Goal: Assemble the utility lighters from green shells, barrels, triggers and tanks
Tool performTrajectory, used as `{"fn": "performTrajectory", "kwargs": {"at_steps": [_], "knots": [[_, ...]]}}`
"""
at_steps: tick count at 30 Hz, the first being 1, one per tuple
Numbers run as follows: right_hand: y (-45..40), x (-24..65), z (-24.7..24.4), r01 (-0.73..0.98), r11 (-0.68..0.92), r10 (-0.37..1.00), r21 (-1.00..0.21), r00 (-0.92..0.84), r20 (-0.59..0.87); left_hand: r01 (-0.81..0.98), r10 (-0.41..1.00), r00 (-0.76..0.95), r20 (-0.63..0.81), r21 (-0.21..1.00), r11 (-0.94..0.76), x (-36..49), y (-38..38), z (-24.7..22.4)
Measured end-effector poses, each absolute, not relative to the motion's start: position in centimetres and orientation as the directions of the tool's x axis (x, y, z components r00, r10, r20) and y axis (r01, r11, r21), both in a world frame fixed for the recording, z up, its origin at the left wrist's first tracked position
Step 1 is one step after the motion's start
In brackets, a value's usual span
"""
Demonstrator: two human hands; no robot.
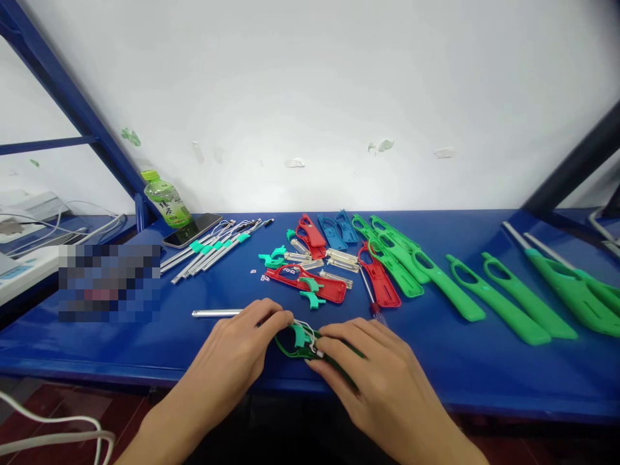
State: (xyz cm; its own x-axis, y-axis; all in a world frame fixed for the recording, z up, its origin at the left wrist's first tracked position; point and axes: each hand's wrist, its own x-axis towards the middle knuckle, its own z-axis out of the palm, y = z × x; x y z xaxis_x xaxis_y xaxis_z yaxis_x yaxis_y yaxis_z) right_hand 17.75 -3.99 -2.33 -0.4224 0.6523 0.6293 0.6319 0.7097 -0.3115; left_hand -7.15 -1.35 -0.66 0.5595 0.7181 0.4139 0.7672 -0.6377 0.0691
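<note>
At the table's front edge, a dark green lighter shell half [289, 353] lies between my two hands. My left hand [237, 352] is closed at the shell's left end, thumb and forefinger pinched by the inner end of a silver metal tube [216, 313], which sticks out to the left. My right hand [375, 365] grips the shell's handle end, with fingertips at the thin white wires [312, 337]. A teal trigger [300, 336] sits within the shell's loop. My fingers hide most of the handle and the tube's inner end.
Behind my hands lie red shell halves [382, 284], blue shell halves [332, 231], clear fuel tanks [343, 260], teal triggers [312, 299] and a screwdriver [374, 305]. Green shells [498, 300] spread right. Wired metal tubes [208, 255], a phone [192, 230] and a bottle [167, 199] stand left.
</note>
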Motion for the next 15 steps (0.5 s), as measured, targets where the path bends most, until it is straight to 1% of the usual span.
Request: {"fn": "performTrajectory", "kwargs": {"at_steps": [4, 10, 15], "knots": [[-3.88, 17.84, -2.41, 0.642, 0.711, 0.644, -0.287, -0.431, 0.632, 0.786, 0.724, 0.555, 0.409, 0.028, -0.618, -7.17, -1.41, -0.54], [-3.67, 18.06, -2.73, 0.640, 0.673, 0.695, -0.371, -0.376, 0.613, 0.804, 0.732, 0.553, 0.399, -0.023, -0.595, -6.96, -1.66, -0.48], [-3.61, 18.03, -2.65, 0.628, 0.685, 0.679, -0.369, -0.366, 0.637, 0.805, 0.734, 0.551, 0.396, -0.020, -0.594, -6.57, -2.17, -0.18]]}}
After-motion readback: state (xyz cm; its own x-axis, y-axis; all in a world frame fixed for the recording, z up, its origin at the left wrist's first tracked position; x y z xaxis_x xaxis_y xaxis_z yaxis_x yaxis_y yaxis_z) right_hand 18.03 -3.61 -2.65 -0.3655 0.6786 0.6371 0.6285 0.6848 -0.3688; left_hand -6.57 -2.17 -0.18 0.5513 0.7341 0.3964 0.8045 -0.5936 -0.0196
